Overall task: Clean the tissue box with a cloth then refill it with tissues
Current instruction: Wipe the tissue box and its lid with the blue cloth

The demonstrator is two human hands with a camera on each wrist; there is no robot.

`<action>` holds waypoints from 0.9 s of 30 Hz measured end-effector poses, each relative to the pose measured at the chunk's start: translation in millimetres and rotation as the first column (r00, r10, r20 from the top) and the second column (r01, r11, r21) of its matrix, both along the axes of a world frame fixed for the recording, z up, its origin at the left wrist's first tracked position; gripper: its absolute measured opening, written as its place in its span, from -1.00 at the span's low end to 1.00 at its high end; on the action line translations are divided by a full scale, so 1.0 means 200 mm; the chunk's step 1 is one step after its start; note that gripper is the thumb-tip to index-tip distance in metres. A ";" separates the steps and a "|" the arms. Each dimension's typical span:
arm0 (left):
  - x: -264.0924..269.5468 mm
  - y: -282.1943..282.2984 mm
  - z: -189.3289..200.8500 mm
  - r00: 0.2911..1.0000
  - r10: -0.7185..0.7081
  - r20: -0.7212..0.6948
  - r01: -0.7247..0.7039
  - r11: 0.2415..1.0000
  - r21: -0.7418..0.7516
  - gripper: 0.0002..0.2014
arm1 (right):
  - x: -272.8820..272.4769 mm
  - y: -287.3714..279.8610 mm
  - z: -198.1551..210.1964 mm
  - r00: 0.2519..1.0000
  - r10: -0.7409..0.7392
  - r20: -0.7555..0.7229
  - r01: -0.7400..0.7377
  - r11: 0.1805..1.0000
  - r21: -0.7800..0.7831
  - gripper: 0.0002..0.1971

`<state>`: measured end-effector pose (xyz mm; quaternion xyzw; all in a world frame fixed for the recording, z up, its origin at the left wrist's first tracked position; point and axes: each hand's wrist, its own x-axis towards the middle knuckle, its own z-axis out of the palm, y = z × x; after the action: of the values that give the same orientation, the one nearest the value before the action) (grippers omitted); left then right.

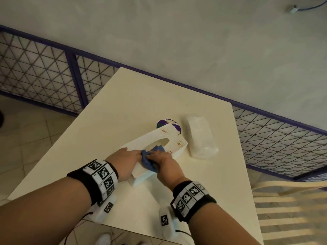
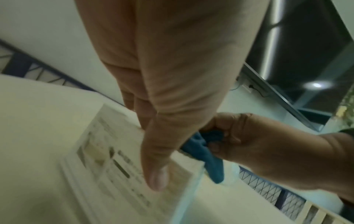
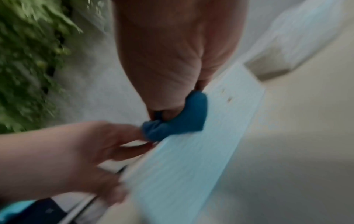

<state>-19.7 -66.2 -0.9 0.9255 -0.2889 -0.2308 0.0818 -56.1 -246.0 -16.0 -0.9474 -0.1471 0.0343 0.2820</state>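
A white lattice tissue box (image 1: pixel 169 137) with an oval slot lies tilted on the cream table (image 1: pixel 123 106). My left hand (image 1: pixel 127 154) grips its near end, fingers over the top and thumb (image 2: pixel 153 166) along a face of the box (image 2: pixel 107 166). My right hand (image 1: pixel 160 157) clutches a bunched blue cloth (image 1: pixel 148 162) and presses it on the box's top beside the left hand. In the right wrist view the cloth (image 3: pixel 182 119) sits on the box's edge (image 3: pixel 182 166), below my right hand (image 3: pixel 172 60). A clear-wrapped pack of white tissues (image 1: pixel 201 137) lies just right of the box.
A round purple disc (image 1: pixel 165 123) peeks out behind the box. A purple-framed wire fence (image 1: pixel 44 71) runs behind the table, along the wall. A cream slatted chair (image 1: pixel 290 209) stands at the right. The table's near edge is close under my wrists.
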 end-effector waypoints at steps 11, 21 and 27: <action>0.02 0.01 -0.03 0.999 0.010 0.034 -0.011 1.000 0.025 -0.17 | 0.11 -0.12 -0.02 0.965 -0.259 -0.052 0.261 0.965 0.036 -0.88; 0.05 -0.02 0.06 0.996 -0.092 0.018 0.088 0.986 0.144 -0.09 | 0.25 -0.40 0.02 0.925 -0.349 -0.151 0.348 0.937 -0.039 -0.81; 0.05 0.00 0.03 0.999 -0.042 0.011 0.041 0.995 0.097 -0.12 | 0.18 -0.24 0.04 0.936 -0.342 -0.082 0.337 0.939 -0.069 -0.75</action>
<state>-9.9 -66.6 4.7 0.9237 -0.2970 -0.2400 0.0305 -19.6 -293.5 -7.3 -0.9633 0.0327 0.0330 0.2644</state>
